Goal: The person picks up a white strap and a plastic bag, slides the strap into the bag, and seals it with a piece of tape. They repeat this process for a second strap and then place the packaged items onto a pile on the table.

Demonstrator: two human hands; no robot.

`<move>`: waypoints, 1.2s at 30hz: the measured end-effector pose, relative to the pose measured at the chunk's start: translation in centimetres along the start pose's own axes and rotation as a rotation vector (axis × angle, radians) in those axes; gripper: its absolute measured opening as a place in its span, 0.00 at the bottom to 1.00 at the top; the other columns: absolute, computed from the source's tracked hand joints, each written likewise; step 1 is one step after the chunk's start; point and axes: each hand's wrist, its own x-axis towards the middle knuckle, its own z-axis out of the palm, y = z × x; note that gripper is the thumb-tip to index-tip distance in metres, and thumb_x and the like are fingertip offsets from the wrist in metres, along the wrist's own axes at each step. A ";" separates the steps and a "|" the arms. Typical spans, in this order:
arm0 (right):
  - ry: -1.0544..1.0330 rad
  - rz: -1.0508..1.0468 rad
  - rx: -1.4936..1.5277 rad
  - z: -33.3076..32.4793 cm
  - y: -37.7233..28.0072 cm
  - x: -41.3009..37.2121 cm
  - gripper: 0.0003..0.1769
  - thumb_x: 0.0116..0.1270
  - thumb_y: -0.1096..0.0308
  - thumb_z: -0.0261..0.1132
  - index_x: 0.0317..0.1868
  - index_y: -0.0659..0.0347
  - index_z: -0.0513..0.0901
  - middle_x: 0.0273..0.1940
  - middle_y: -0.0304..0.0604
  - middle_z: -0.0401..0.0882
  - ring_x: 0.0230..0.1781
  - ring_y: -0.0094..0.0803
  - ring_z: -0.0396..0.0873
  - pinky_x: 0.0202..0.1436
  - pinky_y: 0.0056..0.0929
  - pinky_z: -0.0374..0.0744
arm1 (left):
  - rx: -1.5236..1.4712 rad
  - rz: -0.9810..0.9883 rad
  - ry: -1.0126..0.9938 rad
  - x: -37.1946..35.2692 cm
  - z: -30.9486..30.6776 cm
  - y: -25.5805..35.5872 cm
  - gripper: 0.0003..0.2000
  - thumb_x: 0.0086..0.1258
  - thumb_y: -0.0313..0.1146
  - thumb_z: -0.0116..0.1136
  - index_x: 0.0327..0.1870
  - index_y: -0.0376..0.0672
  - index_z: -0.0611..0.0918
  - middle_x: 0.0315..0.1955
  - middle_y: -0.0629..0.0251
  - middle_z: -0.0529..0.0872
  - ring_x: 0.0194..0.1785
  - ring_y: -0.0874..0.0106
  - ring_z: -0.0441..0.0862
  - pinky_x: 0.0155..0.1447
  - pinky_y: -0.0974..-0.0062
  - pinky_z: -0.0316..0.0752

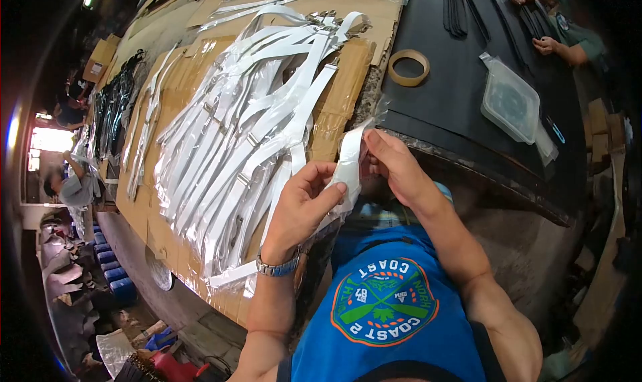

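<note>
Head view. Left hand (302, 207), with a wristwatch (279, 268) on the wrist, is closed in a pinch: thumb and fingers grip the lower part of a white strap (349, 163). Right hand (396, 168) pinches the same strap on its other side, fingertips pressed together against it. The strap stands nearly upright between the two hands, in front of the person's chest and above the table edge. It sits in a clear plastic sleeve (334, 211) that hangs loose below the left thumb.

Just beside the left hand, a pile of white straps (247, 128) lies spread across sheets of cardboard (344, 81). Black straps (115, 108) lie farther off on the same table. Beyond the right hand, a tape roll (408, 67) and a lidded plastic container (509, 101) rest on a black mat (455, 108), well apart from each other. A co-worker's hand (545, 45) rests on the mat's far side.
</note>
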 end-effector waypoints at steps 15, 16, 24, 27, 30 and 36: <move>0.187 -0.450 -0.035 -10.3 -11.0 14.1 0.24 0.72 0.64 0.61 0.63 0.64 0.68 0.46 0.47 0.83 0.43 0.33 0.83 0.47 0.30 0.81 | 0.019 -0.124 -0.071 0.0 -0.4 -1.9 0.09 0.68 0.27 0.63 0.45 0.36 0.80 0.36 0.69 0.84 0.38 0.83 0.79 0.43 0.84 0.74; 0.295 -0.535 -0.146 -11.1 -11.7 14.7 0.26 0.71 0.63 0.62 0.64 0.64 0.67 0.47 0.45 0.83 0.45 0.32 0.82 0.49 0.29 0.80 | 0.002 -0.121 -0.056 0.2 -0.5 -1.9 0.09 0.68 0.27 0.63 0.45 0.36 0.80 0.36 0.69 0.84 0.37 0.83 0.79 0.43 0.84 0.74; 0.140 -0.203 -0.497 -3.9 -2.0 0.9 0.12 0.73 0.61 0.61 0.47 0.61 0.81 0.35 0.34 0.80 0.33 0.19 0.75 0.38 0.20 0.75 | -0.252 -0.052 0.069 1.9 -0.8 -2.0 0.17 0.67 0.24 0.63 0.55 0.34 0.73 0.40 0.64 0.84 0.41 0.81 0.81 0.45 0.83 0.77; 0.048 0.017 -0.175 -2.0 2.9 -0.1 0.13 0.74 0.60 0.60 0.47 0.62 0.81 0.37 0.32 0.79 0.34 0.17 0.74 0.37 0.18 0.74 | -0.196 -0.059 0.013 2.2 -1.0 -2.5 0.19 0.67 0.24 0.63 0.57 0.36 0.72 0.44 0.63 0.85 0.45 0.77 0.82 0.51 0.80 0.77; 0.058 -0.002 -0.107 -0.7 3.5 0.4 0.11 0.73 0.61 0.62 0.44 0.60 0.81 0.35 0.31 0.79 0.32 0.16 0.73 0.35 0.18 0.73 | -0.157 -0.055 0.023 1.8 -0.5 -2.3 0.20 0.67 0.25 0.63 0.58 0.36 0.72 0.45 0.62 0.85 0.46 0.77 0.82 0.52 0.80 0.77; 0.028 0.017 -0.090 -1.7 2.3 1.0 0.09 0.71 0.63 0.64 0.43 0.58 0.81 0.33 0.31 0.80 0.30 0.17 0.74 0.35 0.18 0.74 | -0.226 -0.002 0.078 1.5 -0.2 -2.7 0.21 0.68 0.22 0.61 0.60 0.32 0.70 0.46 0.60 0.84 0.46 0.78 0.83 0.50 0.81 0.79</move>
